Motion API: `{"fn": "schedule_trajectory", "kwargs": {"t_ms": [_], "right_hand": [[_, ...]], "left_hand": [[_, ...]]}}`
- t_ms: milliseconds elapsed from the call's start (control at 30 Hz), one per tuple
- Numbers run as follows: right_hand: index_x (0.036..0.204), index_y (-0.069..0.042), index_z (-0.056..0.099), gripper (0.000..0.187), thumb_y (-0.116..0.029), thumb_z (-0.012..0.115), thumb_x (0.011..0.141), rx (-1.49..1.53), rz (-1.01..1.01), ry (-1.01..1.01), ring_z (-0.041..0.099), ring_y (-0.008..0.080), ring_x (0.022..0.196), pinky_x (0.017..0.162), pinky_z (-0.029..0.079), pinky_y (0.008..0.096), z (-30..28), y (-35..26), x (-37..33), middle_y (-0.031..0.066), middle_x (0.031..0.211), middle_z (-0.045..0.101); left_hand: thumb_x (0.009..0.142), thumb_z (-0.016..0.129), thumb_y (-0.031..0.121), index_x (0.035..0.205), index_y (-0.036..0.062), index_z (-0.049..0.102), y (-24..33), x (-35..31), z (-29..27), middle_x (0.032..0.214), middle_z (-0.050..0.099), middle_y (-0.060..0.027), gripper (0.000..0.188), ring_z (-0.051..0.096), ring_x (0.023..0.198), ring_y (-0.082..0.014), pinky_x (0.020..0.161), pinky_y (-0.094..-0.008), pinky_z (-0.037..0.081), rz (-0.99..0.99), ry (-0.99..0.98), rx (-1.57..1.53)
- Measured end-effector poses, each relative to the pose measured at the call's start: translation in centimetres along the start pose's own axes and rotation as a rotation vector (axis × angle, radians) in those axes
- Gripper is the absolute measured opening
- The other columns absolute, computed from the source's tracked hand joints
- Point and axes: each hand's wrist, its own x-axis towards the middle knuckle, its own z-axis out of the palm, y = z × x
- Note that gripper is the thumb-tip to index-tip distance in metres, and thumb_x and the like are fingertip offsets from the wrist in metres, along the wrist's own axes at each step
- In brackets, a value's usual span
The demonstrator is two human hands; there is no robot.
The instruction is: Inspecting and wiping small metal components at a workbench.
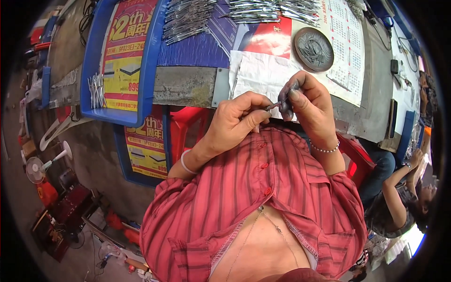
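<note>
Head view: slim metal pc (274,106), dull grey, v. thin, held btwn both hands nr table (188,84) edge; L hand (236,116) pinches one end, thumb to index; R hand (314,101), tips dark grey, closed at other end; finer detail too small to tell

Both forearms (201,150) angle inward, bringing the two hands close together. The left hand (242,115) pinches, thumb against bent forefinger, its other fingers mostly hidden. The right hand (310,101) curls its fingers near the thumb, the tips dark grey.
</note>
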Motion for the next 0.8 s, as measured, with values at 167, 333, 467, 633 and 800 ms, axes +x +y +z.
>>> {"fn": "schedule_trajectory", "kwargs": {"t_ms": [167,333,467,633,800], "right_hand": [[0.095,0.001,0.048,0.016,-0.015,0.054,0.094,-0.046,0.014,0.008,0.054,0.008,0.065,0.057,0.044,0.0209,0.4,-0.1,-0.2,0.0062,0.079,0.058],[0.094,0.001,0.047,0.014,-0.012,0.055,0.094,-0.203,-0.023,0.062,0.052,0.0063,0.065,0.057,0.043,0.0196,0.9,0.0,-0.7,0.0041,0.078,0.057],[0.094,0.001,0.047,0.012,-0.008,0.054,0.093,-0.413,-0.087,0.14,0.052,0.0053,0.065,0.057,0.043,0.0189,1.6,0.0,-1.5,0.0031,0.077,0.056],[0.095,0.001,0.047,0.011,-0.007,0.054,0.093,-0.344,-0.099,0.149,0.052,0.0056,0.066,0.058,0.043,0.0191,2.0,0.3,-1.8,0.0045,0.079,0.056],[0.095,0.001,0.047,0.012,-0.008,0.054,0.093,-0.217,-0.078,0.147,0.052,0.0066,0.067,0.059,0.044,0.0199,2.4,0.1,-2.1,0.0063,0.082,0.056]], "left_hand": [[0.09,0.058,0.006,0.103,0.0,0.059,-0.2,-0.1,0.0,0.075,0.063,-0.0031,0.014,0.055,0.062,-0.0048,0.055,-0.0195,0.046,0.02,-0.006,0.002],[0.087,0.061,0.003,0.099,-0.0009,0.06,0.3,-0.2,0.2,0.074,0.063,-0.0054,0.013,0.058,0.062,-0.0083,0.056,-0.023,0.047,0.079,0.029,0.181],[0.082,0.064,0.0,0.096,-0.0015,0.061,0.1,-0.5,0.7,0.077,0.064,-0.011,0.014,0.064,0.064,-0.0191,0.058,-0.0285,0.049,0.286,0.136,0.411],[0.082,0.065,0.0,0.095,-0.0015,0.061,0.3,-0.8,0.9,0.079,0.064,-0.0128,0.014,0.066,0.068,-0.0224,0.059,-0.0291,0.05,0.318,0.152,0.425],[0.086,0.062,0.001,0.097,-0.0022,0.06,0.9,-1.2,0.3,0.078,0.065,-0.008,0.011,0.063,0.067,-0.0127,0.059,-0.0248,0.048,0.147,0.03,0.222]]}}
